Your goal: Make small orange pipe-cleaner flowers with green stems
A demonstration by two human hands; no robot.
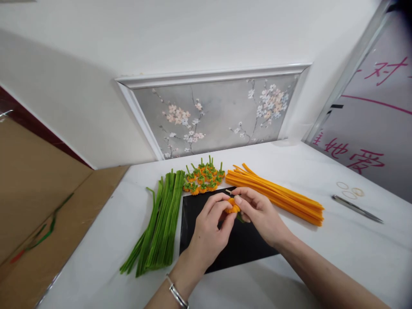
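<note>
Over a black mat (231, 251), my left hand (210, 225) and my right hand (259, 212) pinch a small orange pipe-cleaner pumpkin (233, 206) from both sides. A thin pale stub (228, 191) pokes out by my right fingers, and a bit of green shows below them. The fingers cover part of the pumpkin. Behind the mat stand several finished orange pumpkins with green stems (202, 177). Left of the mat lies a bundle of green pipe cleaners (164, 223), and to the right a bundle of orange pipe cleaners (280, 195).
Tweezers (357, 209) and a few thin rings (349, 191) lie at the right on the white table (347, 249). A cardboard box (48, 206) borders the table's left side. At the back is a wall with a framed floral panel (219, 116); a board with pink writing (370, 107) stands right.
</note>
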